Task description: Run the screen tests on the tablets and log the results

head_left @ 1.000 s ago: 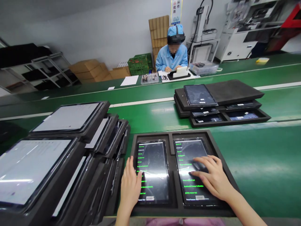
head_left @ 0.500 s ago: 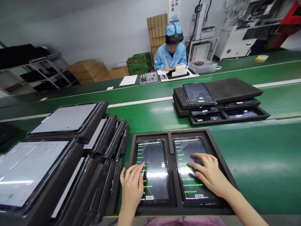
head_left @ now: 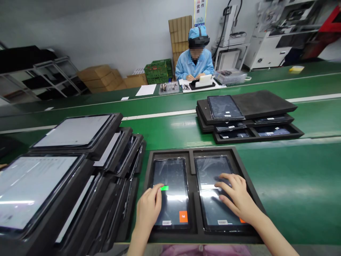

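Observation:
Two tablets lie side by side in a black foam tray (head_left: 194,199). At the left edge of the left tablet (head_left: 173,209), my left hand (head_left: 149,204) has its index finger stretched to a green block on the dark screen; its other fingers are partly hidden. My right hand (head_left: 238,195) is over the right tablet (head_left: 213,213), fingers spread, the index fingertip by a white bar. Neither hand holds anything. An orange "Fail" square shows on the left screen; part of an orange one peeks out under my right hand.
Stacked foam trays with tablets (head_left: 74,131) rise close on my left. Another stack of trays (head_left: 263,103) with tablets stands beyond, to the right. Across the green bench (head_left: 293,170) a person in blue (head_left: 195,62) sits working, near a parts box (head_left: 169,88).
Both screens switched from lists of green test lines to mostly dark pages: a green block on the left, a white bar on the right. My left fingers drew closer together; my right hand barely moved.

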`<state>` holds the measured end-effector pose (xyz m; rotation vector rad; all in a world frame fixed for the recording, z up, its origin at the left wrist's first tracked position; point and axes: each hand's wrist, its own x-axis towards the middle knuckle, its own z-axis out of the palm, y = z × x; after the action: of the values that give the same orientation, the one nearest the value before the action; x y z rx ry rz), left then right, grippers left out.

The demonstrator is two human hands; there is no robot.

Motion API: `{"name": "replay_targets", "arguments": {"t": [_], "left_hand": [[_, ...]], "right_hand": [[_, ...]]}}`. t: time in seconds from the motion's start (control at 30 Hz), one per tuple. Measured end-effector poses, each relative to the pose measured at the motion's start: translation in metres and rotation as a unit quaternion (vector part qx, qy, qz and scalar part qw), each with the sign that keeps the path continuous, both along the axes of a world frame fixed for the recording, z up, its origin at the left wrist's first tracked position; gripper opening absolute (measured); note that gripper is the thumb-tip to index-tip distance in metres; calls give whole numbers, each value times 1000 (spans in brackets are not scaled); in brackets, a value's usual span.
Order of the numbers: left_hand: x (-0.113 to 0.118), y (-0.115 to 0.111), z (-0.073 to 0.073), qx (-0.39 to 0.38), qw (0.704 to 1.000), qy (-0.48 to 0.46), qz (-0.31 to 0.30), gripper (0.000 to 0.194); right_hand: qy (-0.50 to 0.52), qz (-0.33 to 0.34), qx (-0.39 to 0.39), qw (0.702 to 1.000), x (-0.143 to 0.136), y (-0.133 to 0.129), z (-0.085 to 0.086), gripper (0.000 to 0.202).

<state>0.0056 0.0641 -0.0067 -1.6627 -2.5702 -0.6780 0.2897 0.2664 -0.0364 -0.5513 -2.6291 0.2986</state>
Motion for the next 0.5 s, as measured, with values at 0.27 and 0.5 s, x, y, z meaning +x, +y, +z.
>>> {"name": "replay_targets", "arguments": {"t": [0.27,0.5], "left_hand": [[9,105,39,-155,982,43,-98,23],[5,116,30,-140,978,42,-150,15]], "right_hand": [[-48,18,-35,998,-6,48,5,28],[-17,-37,19,999,-23,79,-12,41]]}}
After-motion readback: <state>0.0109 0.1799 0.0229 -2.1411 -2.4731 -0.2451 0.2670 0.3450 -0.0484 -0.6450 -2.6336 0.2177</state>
